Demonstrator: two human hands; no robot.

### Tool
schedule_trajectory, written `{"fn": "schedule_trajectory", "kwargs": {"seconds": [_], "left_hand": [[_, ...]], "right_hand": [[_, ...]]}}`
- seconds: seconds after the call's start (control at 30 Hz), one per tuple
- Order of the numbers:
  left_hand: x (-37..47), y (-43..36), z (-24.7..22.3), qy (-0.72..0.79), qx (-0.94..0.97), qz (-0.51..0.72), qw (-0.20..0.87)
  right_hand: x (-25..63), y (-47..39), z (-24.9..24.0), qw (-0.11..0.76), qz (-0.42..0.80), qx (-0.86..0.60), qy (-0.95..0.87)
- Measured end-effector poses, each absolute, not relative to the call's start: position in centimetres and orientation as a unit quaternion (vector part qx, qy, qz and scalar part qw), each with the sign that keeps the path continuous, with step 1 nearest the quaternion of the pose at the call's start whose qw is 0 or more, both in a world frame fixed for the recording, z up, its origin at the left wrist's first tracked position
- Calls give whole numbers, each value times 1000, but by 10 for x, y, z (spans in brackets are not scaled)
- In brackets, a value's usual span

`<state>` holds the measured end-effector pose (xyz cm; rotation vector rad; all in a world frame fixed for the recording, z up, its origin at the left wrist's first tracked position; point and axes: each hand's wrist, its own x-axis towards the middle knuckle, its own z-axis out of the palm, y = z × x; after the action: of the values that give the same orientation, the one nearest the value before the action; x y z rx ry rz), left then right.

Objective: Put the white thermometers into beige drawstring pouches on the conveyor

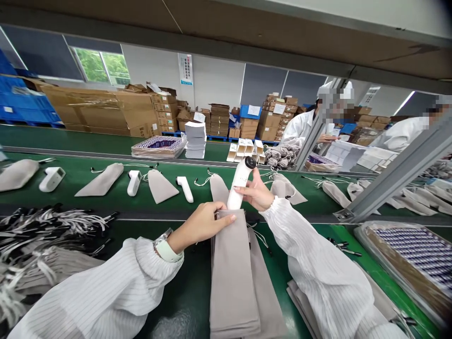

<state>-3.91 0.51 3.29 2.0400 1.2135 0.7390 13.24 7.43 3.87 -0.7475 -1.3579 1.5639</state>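
In my right hand (258, 190) is a white handheld thermometer (238, 186) with a black round end, tilted with that end up. Its lower end meets the mouth of a grey drawstring pouch (233, 273); how far inside it reaches is hidden. My left hand (203, 221) grips the pouch at its top edge, fingers partly behind the cloth. Beneath that pouch lie more grey pouches (266, 287) with white cords.
On the green belt ahead lie grey pouches (100, 180) and white thermometers (134, 182). A heap of corded pouches (45, 263) is at left. A wrapped tray (413, 259) sits at right, beside a slanted metal post (395, 165). Two co-workers (300, 127) are across the line.
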Motion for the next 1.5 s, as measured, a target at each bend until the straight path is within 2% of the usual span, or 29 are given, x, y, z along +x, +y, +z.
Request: {"fn": "schedule_trajectory", "kwargs": {"seconds": [0.1, 0.2, 0.4, 0.47, 0.53, 0.6, 0.67, 0.7, 0.77, 0.87, 0.93, 0.97, 1.03, 1.07, 1.13, 1.2, 1.3, 1.37, 1.5], "left_hand": [[-37, 4, 36, 440, 770, 335, 319], [-33, 2, 36, 450, 754, 388, 279], [-34, 5, 31, 470, 740, 400, 267], [-37, 6, 35, 494, 733, 399, 245], [-38, 2, 44, 524, 723, 364, 266], [-38, -8, 57, 541, 698, 280, 378], [-36, -21, 69, 508, 656, 199, 522], [-34, -27, 74, 484, 637, 202, 565], [-33, -34, 80, 447, 608, 260, 602], [-33, -34, 81, 428, 595, 386, 560], [-32, -32, 78, 418, 614, 431, 512], [-31, -31, 77, 412, 634, 437, 488], [-28, -30, 72, 396, 691, 427, 427], [-27, -29, 68, 388, 724, 412, 393], [-26, -24, 58, 378, 784, 355, 341], [-29, -15, 42, 398, 822, 271, 304], [-35, 0, 18, 466, 835, 162, 243], [-37, 6, 7, 482, 835, 131, 232], [-36, 5, 0, 489, 838, 117, 214]], "right_hand": [[133, 76, 37, 415, 637, -327, -561], [131, 74, 34, 315, 648, -325, -612], [123, 62, 33, 134, 603, -350, -704], [125, 64, 35, 166, 542, -383, -729], [133, 71, 37, 305, 437, -427, -730], [148, 84, 38, 427, 301, -464, -715], [165, 96, 37, 470, 206, -482, -710], [171, 100, 35, 469, 201, -482, -712], [173, 101, 31, 429, 290, -454, -725], [152, 79, 26, 282, 495, -295, -767], [132, 60, 27, 225, 533, -175, -796], [126, 52, 31, 232, 518, -147, -810], [129, 48, 44, 286, 443, -188, -829], [139, 51, 52, 316, 378, -257, -831], [171, 66, 66, 431, 193, -496, -729], [207, 86, 72, 461, 122, -574, -665], [241, 110, 58, 449, 74, -649, -610], [245, 121, 37, 427, 64, -691, -579], [225, 131, -7, 309, -19, -742, -594]]}}
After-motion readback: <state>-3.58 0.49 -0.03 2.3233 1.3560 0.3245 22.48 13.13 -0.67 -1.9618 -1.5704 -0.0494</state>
